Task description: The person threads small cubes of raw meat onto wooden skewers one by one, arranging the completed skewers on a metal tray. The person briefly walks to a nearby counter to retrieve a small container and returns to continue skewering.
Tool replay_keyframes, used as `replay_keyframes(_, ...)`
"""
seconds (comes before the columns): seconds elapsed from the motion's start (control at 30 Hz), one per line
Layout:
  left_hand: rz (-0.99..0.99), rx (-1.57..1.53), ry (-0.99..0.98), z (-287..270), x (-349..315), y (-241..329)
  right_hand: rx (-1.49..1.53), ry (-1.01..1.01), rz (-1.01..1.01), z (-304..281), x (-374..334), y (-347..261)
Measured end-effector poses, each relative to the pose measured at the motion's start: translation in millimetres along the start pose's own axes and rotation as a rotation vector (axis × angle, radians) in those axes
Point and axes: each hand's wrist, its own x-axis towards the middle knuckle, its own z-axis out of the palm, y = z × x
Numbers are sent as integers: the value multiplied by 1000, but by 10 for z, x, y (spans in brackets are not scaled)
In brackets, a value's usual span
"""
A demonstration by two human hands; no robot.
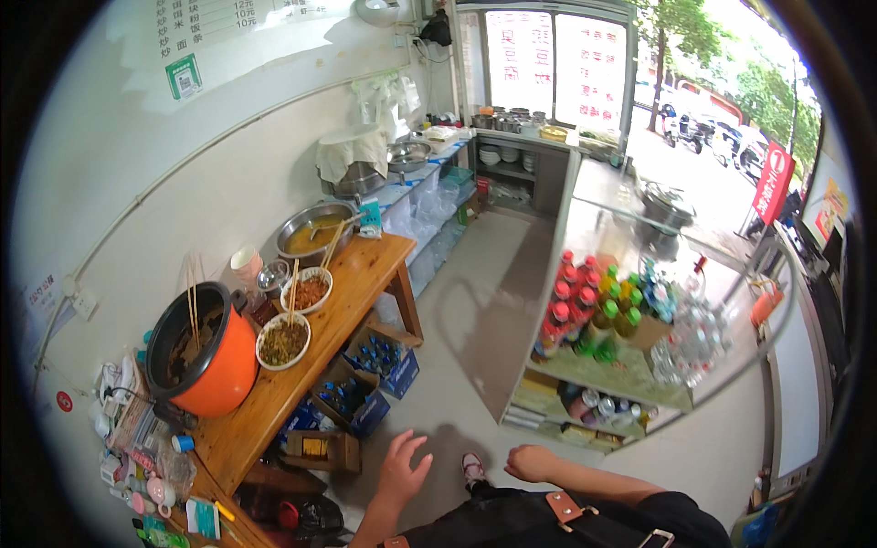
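Note:
My left hand (403, 468) is raised in front of me over the floor, fingers apart, holding nothing. Closed in a loose fist, my right hand (533, 463) is in front of my dark apron (539, 522), and nothing shows in it. Neither hand touches anything. Nearest my left hand are an open cardboard box (343, 454) and blue cartons of bottles (352, 402) under the wooden table (233, 443). On that table are an orange pot (224, 370) with chopsticks in it, a bowl of chopped greens (284, 343), a bowl of reddish food (308, 291) and a steel basin of yellow liquid (315, 236).
To the right, a glass-topped counter (607, 365) carries red-capped bottles (568, 301), green-capped bottles (614, 320) and clear bottles (685, 342). A tiled floor (470, 274) runs between table and counter. Farther back are a cloth-covered pot (352, 169) and a shelf of bowls (504, 157).

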Motion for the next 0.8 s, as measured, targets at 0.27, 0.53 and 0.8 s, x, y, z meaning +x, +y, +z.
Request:
replay_keyframes(0.27, -243, -127, 167, -478, 1523, -156, -300, -326, -121, -1385, 3308, 748)
replay_keyframes(0.53, -247, -356, 205, -644, 3932, -840, -168, -329, 303, -2269, 4948, 2341)
replay_keyframes(0.8, 12, -601, -132, -367, 7045, -659, 186, -511, 650, -1468, 3914, 4312)
